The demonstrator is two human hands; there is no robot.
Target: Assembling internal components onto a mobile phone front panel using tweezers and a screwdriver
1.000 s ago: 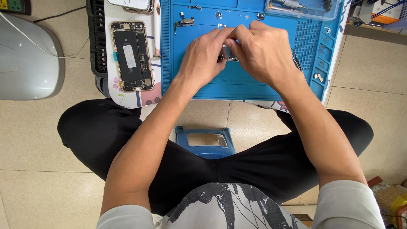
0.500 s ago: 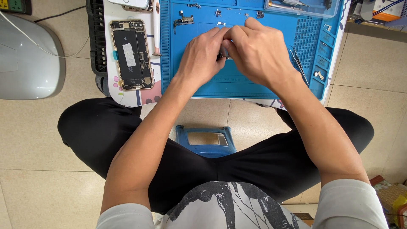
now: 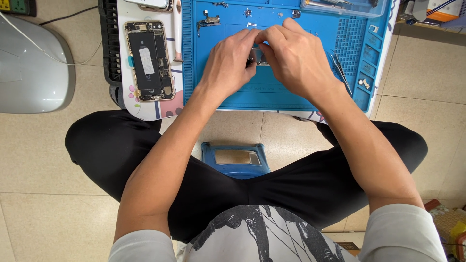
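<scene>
Beige floor tiles (image 3: pixel 43 160) filled most of the frame, since I sat low on a small blue stool (image 3: pixel 236 160) with my knees spread so that the surface (image 3: pixel 145 109) came right up between them. On it lay a blue repair mat (image 3: pixel 272 92), filling the upper middle of the frame, its raised rim there to stop tiny parts rolling off.

My left hand (image 3: pixel 228 65) and my right hand (image 3: pixel 296 58) met at the centre of the mat, fingers curled in and tips touching over a small dark metal part (image 3: pixel 256 56). Both hands were nearly closed on it, pinching it from either side; my fingers hid most of it, so I could not tell exactly what it was.

An opened phone (image 3: pixel 148 60) lay face-down, back removed, at the upper left, beside the mat and well apart from my hands, out of the way. A small flex part (image 3: pixel 208 21) and a few loose bits sat near the mat's top edge. Tweezers (image 3: pixel 341 73) rested just right of my right hand, within easy reach, and a clear tray (image 3: pixel 344 7) holding tools sat at the upper right. A grey rounded housing (image 3: pixel 34 73) with a white cable (image 3: pixel 29 41) across it stood on the floor at the far left.
</scene>
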